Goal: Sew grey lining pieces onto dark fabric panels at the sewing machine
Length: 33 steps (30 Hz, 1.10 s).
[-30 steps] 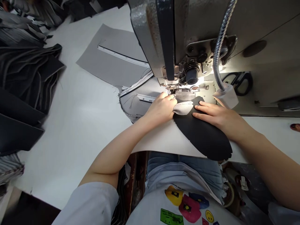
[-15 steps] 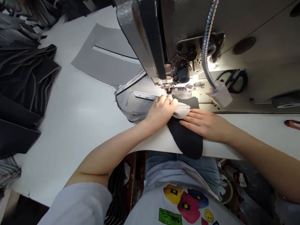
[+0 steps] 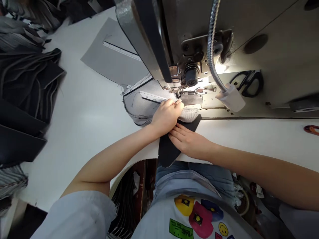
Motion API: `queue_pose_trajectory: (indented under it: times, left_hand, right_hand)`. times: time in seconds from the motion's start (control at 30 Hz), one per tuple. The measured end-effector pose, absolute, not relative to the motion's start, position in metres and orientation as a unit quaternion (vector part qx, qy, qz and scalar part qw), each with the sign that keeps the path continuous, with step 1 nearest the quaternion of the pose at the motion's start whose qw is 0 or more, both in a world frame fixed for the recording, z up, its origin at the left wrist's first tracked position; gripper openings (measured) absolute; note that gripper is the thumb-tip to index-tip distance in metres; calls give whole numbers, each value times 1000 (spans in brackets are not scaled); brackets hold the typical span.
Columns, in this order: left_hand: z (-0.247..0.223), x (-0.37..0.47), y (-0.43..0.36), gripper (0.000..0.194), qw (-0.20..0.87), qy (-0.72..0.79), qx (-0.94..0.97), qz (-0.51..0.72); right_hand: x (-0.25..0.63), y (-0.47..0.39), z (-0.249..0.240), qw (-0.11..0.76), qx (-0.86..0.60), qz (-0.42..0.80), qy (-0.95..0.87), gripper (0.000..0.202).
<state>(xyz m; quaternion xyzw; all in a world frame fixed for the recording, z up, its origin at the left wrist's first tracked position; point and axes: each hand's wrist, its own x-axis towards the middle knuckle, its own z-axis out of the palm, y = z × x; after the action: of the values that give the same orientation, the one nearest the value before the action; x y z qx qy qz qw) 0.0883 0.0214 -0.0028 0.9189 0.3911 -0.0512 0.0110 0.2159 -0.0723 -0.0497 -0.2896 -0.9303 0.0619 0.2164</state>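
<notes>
Close in front of the sewing machine's needle area (image 3: 178,94), my left hand (image 3: 166,116) has its fingers bent and pressed together on the light grey fabric piece (image 3: 142,108). That piece has dark edges and a white strip, and part of it shows to the right of my fingers. My right hand (image 3: 190,141) lies with fingers stretched over the black fabric piece (image 3: 166,151), its fingertips just below my left hand. The black piece runs under the grey one and reaches past the table's front edge.
Black scissors (image 3: 249,83) lie on the machine bed (image 3: 279,111). A flat grey panel (image 3: 117,63) spreads behind, left of the machine head. Dark fabric stacks (image 3: 27,86) fill the table's left side. A lamp on a flexible neck (image 3: 230,98) hangs right of the needle. An orange tool (image 3: 311,129) sits far right.
My right hand has moved left, closer to my left hand. The black piece has turned and shifted left beneath the hands. My left hand has moved slightly left.
</notes>
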Motion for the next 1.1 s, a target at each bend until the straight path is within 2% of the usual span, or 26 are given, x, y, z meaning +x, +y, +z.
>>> queue_pose_trajectory:
  times: [0.2, 0.33, 0.43, 0.63, 0.73, 0.93, 1.0, 1.1]
  left_hand:
    - [-13, 79, 43, 32, -17, 302, 953, -26]
    - [-9, 77, 51, 30, -39, 253, 966, -37]
    - [-1, 81, 37, 21, -70, 307, 949, -32]
    - [12, 91, -7, 29, -104, 428, 896, 51]
    - [12, 94, -13, 31, -47, 470, 880, 39]
    - [9, 85, 7, 46, 211, 476, 854, 10]
    - [10, 83, 12, 51, 231, 451, 862, -23]
    - [12, 83, 10, 56, 191, 449, 868, -95]
  right_hand:
    - [196, -63, -50, 212, -328, 122, -912, 41]
    - [186, -58, -47, 196, -347, 119, -909, 42]
    - [186, -57, -46, 189, -338, 132, -912, 42]
    - [187, -54, -55, 160, -294, 149, -931, 32]
    - [184, -53, -58, 140, -308, 161, -927, 30]
    - [188, -56, -50, 154, -296, 124, -935, 39]
    - [189, -55, -49, 154, -290, 121, -937, 43]
    - [188, -54, -51, 144, -275, 122, -943, 42]
